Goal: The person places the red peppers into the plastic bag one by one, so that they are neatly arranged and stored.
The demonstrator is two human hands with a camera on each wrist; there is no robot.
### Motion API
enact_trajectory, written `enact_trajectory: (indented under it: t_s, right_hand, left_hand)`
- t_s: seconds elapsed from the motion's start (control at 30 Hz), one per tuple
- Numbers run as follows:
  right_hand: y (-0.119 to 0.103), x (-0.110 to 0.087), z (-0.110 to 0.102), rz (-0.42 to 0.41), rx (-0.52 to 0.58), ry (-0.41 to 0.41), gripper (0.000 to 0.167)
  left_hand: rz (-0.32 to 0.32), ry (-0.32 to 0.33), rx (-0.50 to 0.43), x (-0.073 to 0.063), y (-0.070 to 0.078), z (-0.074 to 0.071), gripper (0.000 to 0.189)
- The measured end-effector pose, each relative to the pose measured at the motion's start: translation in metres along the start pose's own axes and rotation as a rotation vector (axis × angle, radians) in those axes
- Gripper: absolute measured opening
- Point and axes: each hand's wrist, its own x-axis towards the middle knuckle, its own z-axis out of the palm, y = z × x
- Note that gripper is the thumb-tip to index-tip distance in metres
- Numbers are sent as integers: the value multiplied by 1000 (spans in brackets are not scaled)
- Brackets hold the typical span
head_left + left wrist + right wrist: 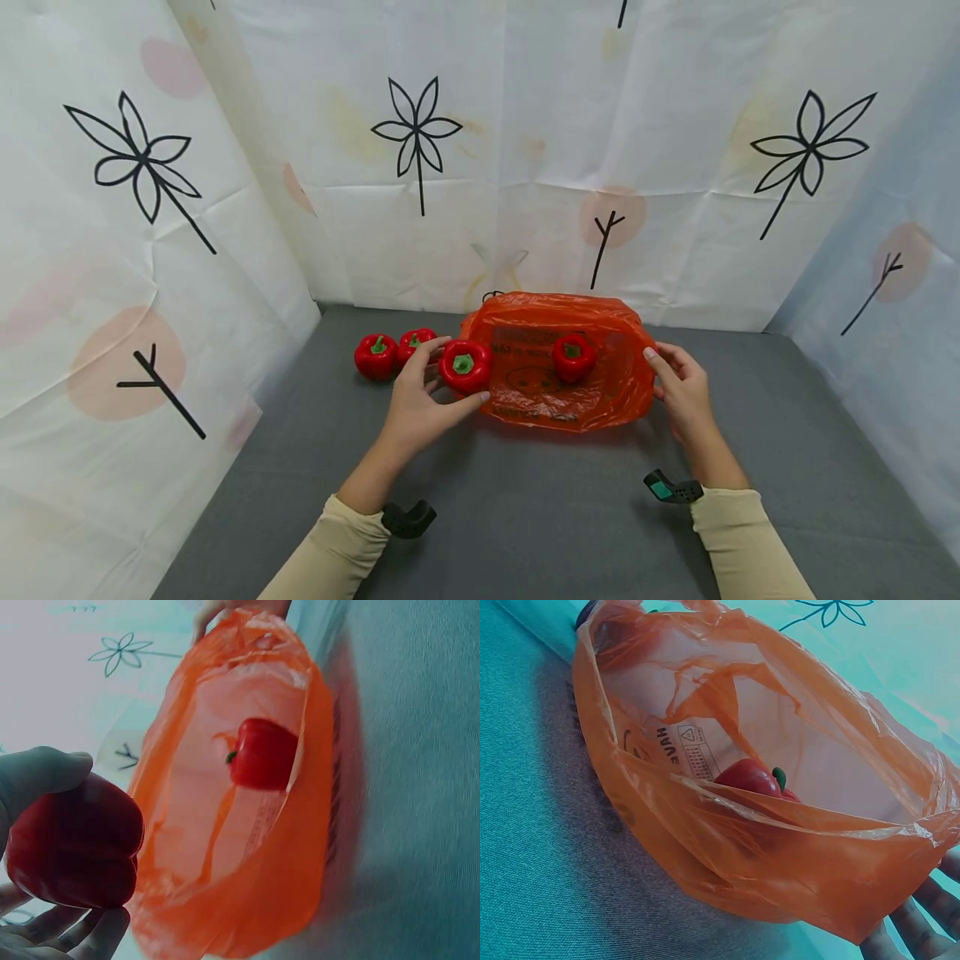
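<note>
My left hand (425,407) grips a red bell pepper (465,367) between thumb and fingers, at the left end of an orange plastic bag (525,417). In the left wrist view the held bell pepper (79,844) hangs beside the bag's wide mouth. Another bell pepper (573,358) lies inside the bag; the right wrist view shows it partly behind the orange film. My right hand (684,390) pinches the bag's right rim, thumb on the near side and fingers behind it.
Two more red bell peppers, one at the left (376,357) and one partly hidden by my left fingers (415,340), rest on the grey tabletop (540,517). A patterned white cloth (495,150) hangs behind and at both sides.
</note>
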Motion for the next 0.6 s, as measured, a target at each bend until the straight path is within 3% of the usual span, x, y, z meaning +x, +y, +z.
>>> enact_trajectory:
  t_s: [0.37, 0.6]
  right_hand:
    - [0, 0, 0, 0, -3, 2, 27]
    - [0, 1, -1, -3, 0, -5, 26]
  left_hand:
    - [19, -104, -50, 12, -4, 45, 81]
    - [-12, -151, -29, 25, -12, 64, 82]
